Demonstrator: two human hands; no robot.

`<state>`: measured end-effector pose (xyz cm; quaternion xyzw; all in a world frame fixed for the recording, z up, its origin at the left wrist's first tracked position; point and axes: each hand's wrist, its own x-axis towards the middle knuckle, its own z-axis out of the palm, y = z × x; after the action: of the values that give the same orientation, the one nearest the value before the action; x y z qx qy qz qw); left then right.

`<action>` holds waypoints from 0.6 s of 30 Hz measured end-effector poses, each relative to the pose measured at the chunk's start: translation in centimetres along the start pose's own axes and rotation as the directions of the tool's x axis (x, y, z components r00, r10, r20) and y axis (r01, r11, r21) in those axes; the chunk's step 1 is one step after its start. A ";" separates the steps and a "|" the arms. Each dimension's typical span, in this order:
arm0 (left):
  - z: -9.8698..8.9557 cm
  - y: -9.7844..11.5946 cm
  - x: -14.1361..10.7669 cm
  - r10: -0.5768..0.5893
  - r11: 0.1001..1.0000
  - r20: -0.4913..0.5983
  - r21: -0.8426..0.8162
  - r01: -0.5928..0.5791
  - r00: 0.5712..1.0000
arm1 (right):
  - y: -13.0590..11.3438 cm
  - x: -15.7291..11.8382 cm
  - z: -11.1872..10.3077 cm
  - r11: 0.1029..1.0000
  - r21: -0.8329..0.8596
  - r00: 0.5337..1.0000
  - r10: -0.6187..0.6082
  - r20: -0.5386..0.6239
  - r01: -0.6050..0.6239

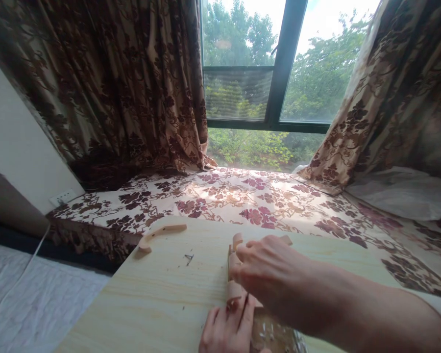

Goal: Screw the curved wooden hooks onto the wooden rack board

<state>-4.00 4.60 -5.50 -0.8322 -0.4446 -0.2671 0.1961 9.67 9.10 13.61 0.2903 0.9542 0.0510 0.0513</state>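
Nearest, the left hand (226, 327) rested on the near end of a wooden piece (233, 290) on the board (143, 299); grip not determinable. Beyond, the right hand (260, 262) curled over its middle, grasp hidden. Sound work called for firm near-end pressure, no rocking.

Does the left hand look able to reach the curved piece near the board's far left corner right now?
Probably yes: between the left hand and the curved piece only small dark bits show on the board, though that hand is at another piece.
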 end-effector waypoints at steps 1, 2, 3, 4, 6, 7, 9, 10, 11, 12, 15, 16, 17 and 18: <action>-0.2 -0.1 0.1 0.017 1.000 0.008 0.004 -0.017 1.000 | 0.1 0.0 -0.2 1.000 0.010 1.000 0.012 0.011 -0.012; -0.4 -0.2 0.2 0.032 0.999 0.014 0.008 -0.032 0.999 | 0.2 0.0 -0.4 1.000 0.014 0.999 0.027 0.029 -0.027; -0.7 -0.3 0.3 0.047 0.999 0.019 0.011 -0.047 0.999 | 0.3 0.1 -0.6 0.999 0.013 0.998 0.033 0.054 -0.033; -0.9 -0.4 0.5 0.056 0.998 0.026 0.014 -0.057 0.998 | 0.5 0.1 -0.8 0.999 0.011 0.997 0.031 0.076 -0.032; -1.4 -0.5 0.7 0.059 0.998 0.032 0.022 -0.059 0.998 | 0.9 0.2 -1.0 1.000 0.010 0.994 0.016 0.111 -0.018; -1.6 -0.5 0.8 0.061 0.998 0.033 0.026 -0.061 0.998 | 1.1 0.2 -1.2 1.000 0.015 0.991 0.015 0.130 -0.017; -1.7 -0.4 0.9 0.062 0.998 0.034 0.028 -0.063 0.998 | 1.3 0.2 -1.3 0.999 0.028 0.986 0.025 0.162 -0.030; -1.8 -0.4 0.9 0.060 0.998 0.037 0.023 -0.061 0.997 | 1.4 0.1 -1.4 0.999 0.033 0.986 0.028 0.167 -0.034; -1.8 -0.4 0.9 0.058 0.998 0.042 0.016 -0.059 0.997 | 1.5 0.1 -1.4 0.999 0.037 0.986 0.028 0.162 -0.035; -1.8 -0.3 0.9 0.053 0.999 0.050 0.008 -0.053 0.997 | 1.6 0.0 -1.3 0.999 0.039 0.990 0.024 0.139 -0.030; -1.9 -0.3 1.0 0.042 0.999 0.062 -0.008 -0.042 0.997 | 1.8 0.0 -0.7 0.999 0.052 0.999 -0.005 0.048 0.002; -1.9 -0.3 1.1 0.039 0.999 0.064 -0.011 -0.038 0.997 | 1.9 -0.1 -0.5 0.998 0.060 0.999 -0.019 0.034 0.017; -2.0 -0.2 1.1 0.034 0.999 0.066 -0.014 -0.033 0.997 | 2.0 -0.1 -0.2 0.997 0.070 0.999 -0.037 0.028 0.035; -2.1 -0.2 1.2 0.029 0.999 0.062 -0.018 -0.028 0.998 | 2.0 -0.1 -0.1 0.996 0.078 0.999 -0.048 0.026 0.046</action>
<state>-4.17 4.28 -3.16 -0.8480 -0.4364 -0.2419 0.1788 10.84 10.68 13.97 0.2703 0.9612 0.0090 0.0543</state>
